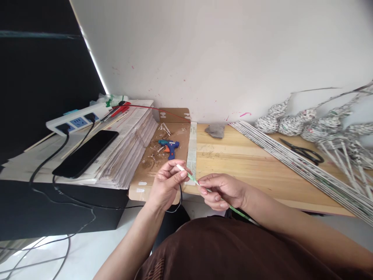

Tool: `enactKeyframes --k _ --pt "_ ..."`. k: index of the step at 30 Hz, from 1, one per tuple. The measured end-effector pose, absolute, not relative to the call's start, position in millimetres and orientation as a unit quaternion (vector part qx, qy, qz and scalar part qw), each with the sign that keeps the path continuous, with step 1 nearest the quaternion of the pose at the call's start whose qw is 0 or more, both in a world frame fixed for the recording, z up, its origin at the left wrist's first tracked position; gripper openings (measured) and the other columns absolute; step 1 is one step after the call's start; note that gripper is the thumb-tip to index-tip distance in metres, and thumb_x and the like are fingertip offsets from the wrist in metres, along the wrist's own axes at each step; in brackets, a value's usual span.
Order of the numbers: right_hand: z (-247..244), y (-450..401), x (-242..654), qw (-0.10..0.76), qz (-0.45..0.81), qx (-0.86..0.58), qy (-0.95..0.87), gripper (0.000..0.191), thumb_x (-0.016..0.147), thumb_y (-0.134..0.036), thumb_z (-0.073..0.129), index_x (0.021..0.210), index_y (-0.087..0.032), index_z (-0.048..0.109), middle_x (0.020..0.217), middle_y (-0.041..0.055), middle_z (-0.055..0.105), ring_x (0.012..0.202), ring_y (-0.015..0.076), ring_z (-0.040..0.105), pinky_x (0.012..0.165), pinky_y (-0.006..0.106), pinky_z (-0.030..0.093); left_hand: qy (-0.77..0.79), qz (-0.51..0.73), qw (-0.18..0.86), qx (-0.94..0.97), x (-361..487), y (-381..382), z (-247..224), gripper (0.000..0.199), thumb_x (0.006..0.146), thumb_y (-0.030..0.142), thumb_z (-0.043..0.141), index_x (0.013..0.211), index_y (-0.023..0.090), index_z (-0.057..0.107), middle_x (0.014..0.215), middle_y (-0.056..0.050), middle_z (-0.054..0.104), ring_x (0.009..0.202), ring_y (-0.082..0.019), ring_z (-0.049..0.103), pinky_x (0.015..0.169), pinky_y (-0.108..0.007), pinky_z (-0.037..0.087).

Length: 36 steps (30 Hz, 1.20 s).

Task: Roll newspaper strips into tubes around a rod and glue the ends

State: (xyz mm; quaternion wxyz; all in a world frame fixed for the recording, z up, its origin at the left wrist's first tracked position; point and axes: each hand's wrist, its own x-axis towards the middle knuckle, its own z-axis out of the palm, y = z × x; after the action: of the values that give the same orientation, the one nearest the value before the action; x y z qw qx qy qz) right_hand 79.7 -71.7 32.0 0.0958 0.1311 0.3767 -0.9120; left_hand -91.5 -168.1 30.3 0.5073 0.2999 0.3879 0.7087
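Note:
A thin rolled paper stick, green with a white end, runs from upper left to lower right above the near edge of the wooden table. My left hand pinches it close to its white tip, between thumb and fingers. Just to the right, my right hand is closed around the same stick, which passes under the palm and comes out below the wrist. Behind my left hand lies a blue glue gun on a brown cardboard sheet with white scraps.
Stacked newspapers at left carry a black phone and a power strip. On the wooden table are long paper sticks, black scissors, a grey cloth and woven gourd shapes. Cables hang at left.

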Motion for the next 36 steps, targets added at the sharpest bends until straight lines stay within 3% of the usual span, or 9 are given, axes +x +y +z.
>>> enactKeyframes --k 4,8,10,12,17,20,28,34,36 --pt "40 -77 82 0.041 -0.841 0.182 0.508 0.03 0.088 -0.045 0.049 0.079 -0.017 0.052 0.049 -0.0077 0.039 0.034 0.0067 0.037 0.035 0.019 0.028 0.392 0.707 0.508 0.297 -90 -166 30 0.027 0.072 0.014 0.072 0.097 0.019 0.064 0.077 -0.001 0.066 0.072 -0.009 0.062 0.067 -0.018 0.051" --pt "55 -88 86 -0.142 -0.575 0.259 0.764 0.028 0.085 -0.045 0.057 0.08 -0.017 0.056 0.057 -0.0053 0.046 0.048 0.0071 0.043 0.047 0.02 0.032 0.402 0.723 0.502 0.255 -90 -162 28 0.025 0.072 0.014 0.072 0.096 0.018 0.065 0.078 0.001 0.063 0.071 -0.007 0.061 0.067 -0.017 0.052" --pt "59 -91 90 -0.186 -0.473 0.264 0.82 0.028 0.088 -0.041 0.052 0.075 -0.017 0.057 0.057 -0.0043 0.045 0.052 0.0073 0.042 0.051 0.02 0.032 0.405 0.723 0.502 0.249 -89 -160 27 0.026 0.072 0.015 0.073 0.096 0.018 0.065 0.079 0.001 0.064 0.071 -0.007 0.061 0.067 -0.018 0.052" --pt "59 -91 93 -0.165 -0.483 0.264 0.819 0.031 0.091 -0.041 0.046 0.079 -0.016 0.06 0.057 -0.0036 0.048 0.05 0.0071 0.043 0.05 0.02 0.033 0.409 0.719 0.502 0.253 -88 -158 28 0.027 0.071 0.015 0.074 0.096 0.018 0.066 0.081 0.0 0.065 0.073 -0.008 0.062 0.067 -0.017 0.052" --pt "48 -80 97 -0.056 -0.697 0.231 0.677 0.041 0.091 -0.051 0.042 0.091 -0.015 0.06 0.057 -0.0045 0.049 0.039 0.0055 0.044 0.04 0.017 0.033 0.413 0.702 0.517 0.263 -82 -153 31 0.033 0.069 0.016 0.076 0.1 0.018 0.066 0.08 -0.001 0.066 0.071 -0.007 0.062 0.065 -0.015 0.051" --pt "44 -75 104 -0.044 -0.723 0.224 0.652 0.043 0.089 -0.054 0.044 0.091 -0.014 0.06 0.056 -0.0044 0.049 0.039 0.005 0.044 0.039 0.016 0.032 0.427 0.701 0.511 0.254 -79 -148 32 0.04 0.067 0.016 0.077 0.105 0.019 0.065 0.081 0.0 0.067 0.07 -0.007 0.062 0.065 -0.015 0.052" --pt "46 -56 169 -0.111 -0.513 0.336 0.782 0.033 0.091 -0.042 0.046 0.091 -0.016 0.067 0.069 0.0009 0.058 0.055 0.0091 0.049 0.05 0.02 0.036 0.466 0.759 0.403 0.211 -92 -120 30 0.043 0.065 0.014 0.078 0.105 0.018 0.066 0.075 0.003 0.065 0.066 -0.004 0.061 0.063 -0.01 0.052" --pt "49 -18 231 -0.19 -0.299 0.44 0.825 0.03 0.091 -0.038 0.044 0.089 -0.019 0.067 0.072 0.0013 0.064 0.065 0.0149 0.055 0.061 0.025 0.037 0.501 0.677 0.467 0.271 -84 -104 27 0.061 0.066 0.024 0.079 0.122 0.023 0.055 0.104 -0.007 0.068 0.086 -0.015 0.067 0.074 -0.024 0.054" --pt "47 5 251 -0.228 -0.178 0.5 0.816 0.03 0.091 -0.035 0.043 0.091 -0.019 0.068 0.08 0.0031 0.068 0.07 0.0168 0.058 0.065 0.026 0.037 0.551 0.631 0.457 0.3 -80 -104 22 0.052 0.063 0.03 0.079 0.111 0.019 0.062 0.095 -0.007 0.07 0.082 -0.016 0.066 0.072 -0.025 0.053"
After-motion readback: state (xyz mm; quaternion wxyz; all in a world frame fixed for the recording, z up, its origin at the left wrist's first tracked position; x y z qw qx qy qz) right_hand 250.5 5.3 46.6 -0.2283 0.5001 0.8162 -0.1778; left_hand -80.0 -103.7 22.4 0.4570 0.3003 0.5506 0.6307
